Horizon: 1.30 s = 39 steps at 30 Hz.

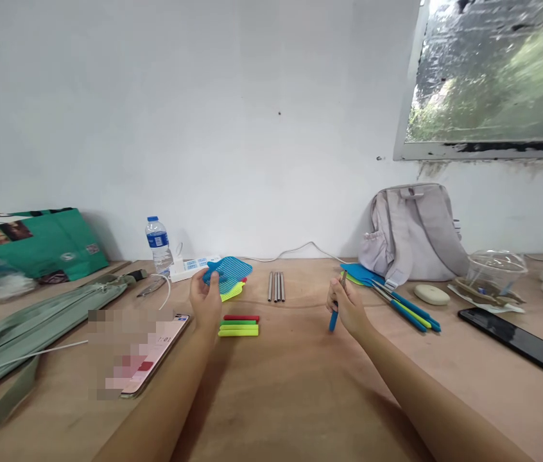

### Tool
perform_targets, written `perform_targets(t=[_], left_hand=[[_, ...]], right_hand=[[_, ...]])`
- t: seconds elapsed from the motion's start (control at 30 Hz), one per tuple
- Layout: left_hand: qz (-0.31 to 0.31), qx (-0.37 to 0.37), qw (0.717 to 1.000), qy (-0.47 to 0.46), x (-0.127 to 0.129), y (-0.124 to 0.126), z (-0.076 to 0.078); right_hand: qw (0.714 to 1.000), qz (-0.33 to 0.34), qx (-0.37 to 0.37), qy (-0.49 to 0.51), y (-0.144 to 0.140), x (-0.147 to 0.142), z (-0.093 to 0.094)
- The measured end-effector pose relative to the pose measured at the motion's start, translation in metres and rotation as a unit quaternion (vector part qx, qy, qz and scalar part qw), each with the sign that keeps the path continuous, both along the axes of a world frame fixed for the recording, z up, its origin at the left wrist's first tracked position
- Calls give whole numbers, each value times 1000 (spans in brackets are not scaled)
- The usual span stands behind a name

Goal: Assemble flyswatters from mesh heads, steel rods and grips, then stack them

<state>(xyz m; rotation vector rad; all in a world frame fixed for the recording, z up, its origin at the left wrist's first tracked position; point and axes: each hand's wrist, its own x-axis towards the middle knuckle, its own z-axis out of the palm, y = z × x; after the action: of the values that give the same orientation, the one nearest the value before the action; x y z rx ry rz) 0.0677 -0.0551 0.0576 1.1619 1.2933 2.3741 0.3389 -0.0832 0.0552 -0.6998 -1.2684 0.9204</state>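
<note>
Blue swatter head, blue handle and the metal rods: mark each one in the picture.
blue swatter head (231,271), head view, on the mesh right of the left hand's thumb.
blue handle (333,321), head view, on the lower end below the right hand.
metal rods (276,286), head view, on the middle of the bundle.

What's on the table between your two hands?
In the head view, four grey rods lie between the left hand and right hand.
</note>
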Motion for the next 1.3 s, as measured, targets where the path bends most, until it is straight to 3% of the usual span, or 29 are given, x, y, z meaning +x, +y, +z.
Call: perform_targets(t=[0.07, 0.13, 0.23, 0.33, 0.53, 0.63, 0.9, 1.07, 1.3], left_hand=[[-73, -40, 983, -165, 18, -7, 6], [-160, -123, 939, -278, 34, -12, 6], [-253, -197, 896, -307, 50, -20, 0], [-302, -218, 881, -292, 57, -28, -5], [-331, -153, 914, -180, 53, -33, -8], [-373, -146, 908, -125, 47, -33, -8], [-416, -223, 853, -225, 44, -40, -4], [-414, -265, 849, -194, 47, -42, -3], [-408, -265, 851, -197, 46, -40, -4]], right_hand=[[1000, -9, -6, -16, 0, 1, -5], [999, -5, -10, -52, 1, 3, -14], [985, 3, -5, -172, 3, 4, -29], [960, -21, 5, -281, 3, 5, -38], [901, -82, 74, -420, -7, 19, -28], [883, -95, 96, -449, -10, 32, -27], [847, -128, 138, -497, -11, 39, -23], [825, -103, 151, -534, -19, 30, -17], [829, -96, 147, -531, -18, 29, -18]])
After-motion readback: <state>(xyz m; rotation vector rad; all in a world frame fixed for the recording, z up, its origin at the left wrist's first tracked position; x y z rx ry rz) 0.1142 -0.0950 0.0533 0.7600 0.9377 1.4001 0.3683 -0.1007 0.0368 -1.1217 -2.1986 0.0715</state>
